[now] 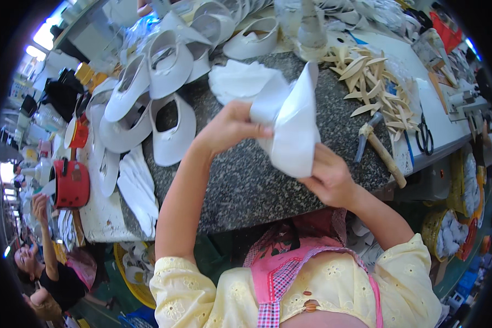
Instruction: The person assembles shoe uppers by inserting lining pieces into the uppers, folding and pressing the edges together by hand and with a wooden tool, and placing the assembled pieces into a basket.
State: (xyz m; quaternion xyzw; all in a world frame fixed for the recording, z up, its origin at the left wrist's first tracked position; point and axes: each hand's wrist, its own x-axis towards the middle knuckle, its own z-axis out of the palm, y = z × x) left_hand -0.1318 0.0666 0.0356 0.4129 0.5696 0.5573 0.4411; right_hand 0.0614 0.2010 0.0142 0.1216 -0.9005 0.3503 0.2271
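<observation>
A white shoe upper (296, 134) is held up over the dark speckled stone slab (229, 180). My left hand (234, 127) pinches its left side, thumb laid across the white material. Low on its right side, my right hand (332, 176) is closed around the edge, with some fingers hidden behind it. Just beyond my left hand lies a fanned stack of white cut pieces (238, 81) on the slab. A hammer (382, 153) with a wooden handle rests to the right of my right hand.
Several white shoe uppers (172, 131) crowd the left and far side. A stack of white pieces (136, 188) lies near left. Beige curved strips (366, 76) are heaped at right, near black-handled scissors (424, 136). A red pot (71, 183) stands at left; a co-worker's arm (47, 240) reaches toward it.
</observation>
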